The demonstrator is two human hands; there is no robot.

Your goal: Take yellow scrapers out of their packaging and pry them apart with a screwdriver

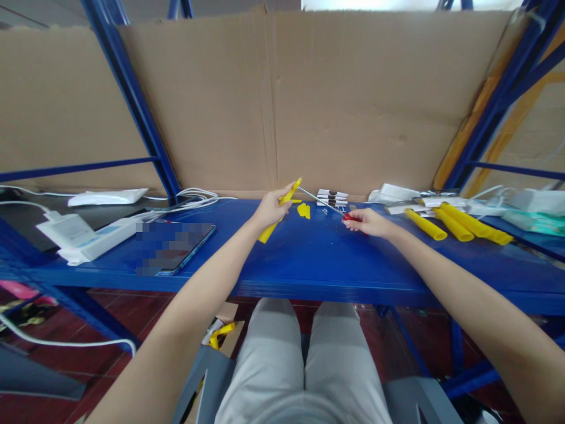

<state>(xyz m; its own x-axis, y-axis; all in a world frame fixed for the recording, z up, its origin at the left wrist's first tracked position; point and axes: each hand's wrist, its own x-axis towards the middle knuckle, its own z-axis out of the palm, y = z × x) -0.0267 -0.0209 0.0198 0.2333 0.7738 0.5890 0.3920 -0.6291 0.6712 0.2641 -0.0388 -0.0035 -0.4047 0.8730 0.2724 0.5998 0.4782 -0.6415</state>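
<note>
Grip of the left hand [274,207] narrow, closed round a yellow piece [266,233], held tilted above the blue shelf [286,262]. Piece looks light, stiff, probably smooth plastic; best taken round its middle, thumb opposed, thin upper end left free. Right hand [369,222] closed on the red handle of a screwdriver [318,198], slim shaft pointing at that upper end; contact too small to tell. Metal shaft likely rigid, could skid on slick plastic. Farther out: yellow scraps [303,210], then small bits [325,211], light enough to scatter; to the right, yellow handles [454,222] lying loosely together, likely easiest lifted by their thick near ends
</note>
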